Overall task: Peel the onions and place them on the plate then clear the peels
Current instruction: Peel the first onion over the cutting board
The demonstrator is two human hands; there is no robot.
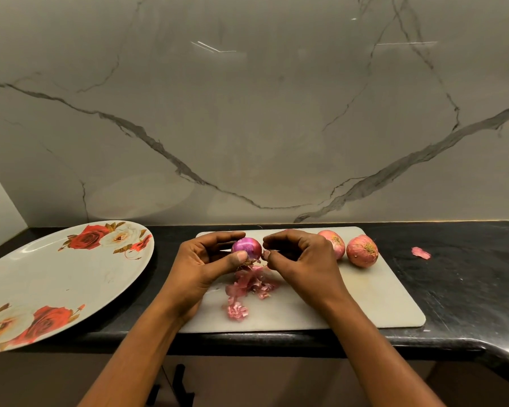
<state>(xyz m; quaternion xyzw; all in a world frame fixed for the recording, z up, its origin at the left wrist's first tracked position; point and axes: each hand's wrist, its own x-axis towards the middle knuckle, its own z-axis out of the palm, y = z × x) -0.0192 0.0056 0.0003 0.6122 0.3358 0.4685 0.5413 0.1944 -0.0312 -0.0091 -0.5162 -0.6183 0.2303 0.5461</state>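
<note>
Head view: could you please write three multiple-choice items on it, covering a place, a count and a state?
1. The flowered plate lies: A) left of the cutting board B) on it C) right of it
2. Unpeeled onions on the board: A) one B) two C) four
3. The onion in the left hand is: A) fully dry-skinned B) mostly peeled C) halved
Answers: 1 A, it sits off the board's left edge. 2 B, two with dry skin sit side by side. 3 B, glossy purple flesh shows.
</note>
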